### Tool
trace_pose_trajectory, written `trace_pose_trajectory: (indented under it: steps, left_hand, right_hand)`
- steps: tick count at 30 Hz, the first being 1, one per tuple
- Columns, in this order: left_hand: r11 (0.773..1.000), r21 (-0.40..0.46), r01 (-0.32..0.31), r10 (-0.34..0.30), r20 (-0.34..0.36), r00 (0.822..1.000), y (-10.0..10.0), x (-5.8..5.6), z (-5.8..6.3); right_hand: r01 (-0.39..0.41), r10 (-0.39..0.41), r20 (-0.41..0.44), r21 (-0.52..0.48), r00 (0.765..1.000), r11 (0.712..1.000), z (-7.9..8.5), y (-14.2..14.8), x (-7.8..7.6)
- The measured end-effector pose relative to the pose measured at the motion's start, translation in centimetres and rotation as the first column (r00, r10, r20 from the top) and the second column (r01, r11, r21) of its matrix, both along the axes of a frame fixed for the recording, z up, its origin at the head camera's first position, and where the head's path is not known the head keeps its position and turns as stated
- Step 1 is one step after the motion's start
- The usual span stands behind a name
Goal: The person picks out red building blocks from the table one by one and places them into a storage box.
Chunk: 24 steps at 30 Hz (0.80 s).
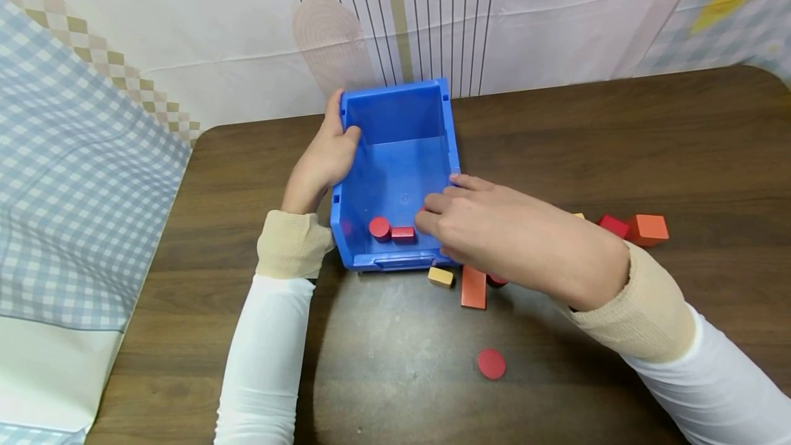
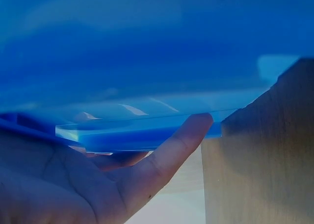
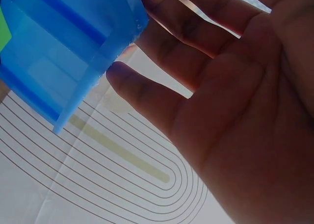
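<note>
A person's left hand (image 1: pixel 323 160) is clamping the left wall of a blue bin (image 1: pixel 398 114), thumb hooking over the rim, while the right hand (image 1: pixel 488 225), well apart from it, is arching over the opposite wall, fingers bending inward; whether they are pinching anything, I cannot tell. Inside the bin between the hands, a red cylinder (image 1: pixel 380 229) and a red block (image 1: pixel 404 234) are sitting side by side. Nearer the person than the right hand, a yellow block (image 1: pixel 441 277), an orange slab (image 1: pixel 474 288) and a red disc (image 1: pixel 491 364) are lying on the table (image 1: pixel 680 150).
</note>
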<state>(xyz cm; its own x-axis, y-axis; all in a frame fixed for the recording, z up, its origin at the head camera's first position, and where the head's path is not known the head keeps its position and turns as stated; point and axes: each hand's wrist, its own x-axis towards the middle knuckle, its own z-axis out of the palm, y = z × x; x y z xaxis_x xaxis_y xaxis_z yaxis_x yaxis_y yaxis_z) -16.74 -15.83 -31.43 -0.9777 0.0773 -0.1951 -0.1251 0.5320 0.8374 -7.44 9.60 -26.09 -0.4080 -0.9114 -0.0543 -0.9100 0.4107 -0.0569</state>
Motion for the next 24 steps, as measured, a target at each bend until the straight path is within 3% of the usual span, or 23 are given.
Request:
trace_pose_trajectory:
  steps: [24]
  left_hand:
    - [1.000,-0.015,-0.004,0.004,0.007,1.000,0.02,-0.02,0.07]
  right_hand:
    - [0.005,-0.005,0.024,0.009,1.000,1.000,0.00,-0.17,0.04]
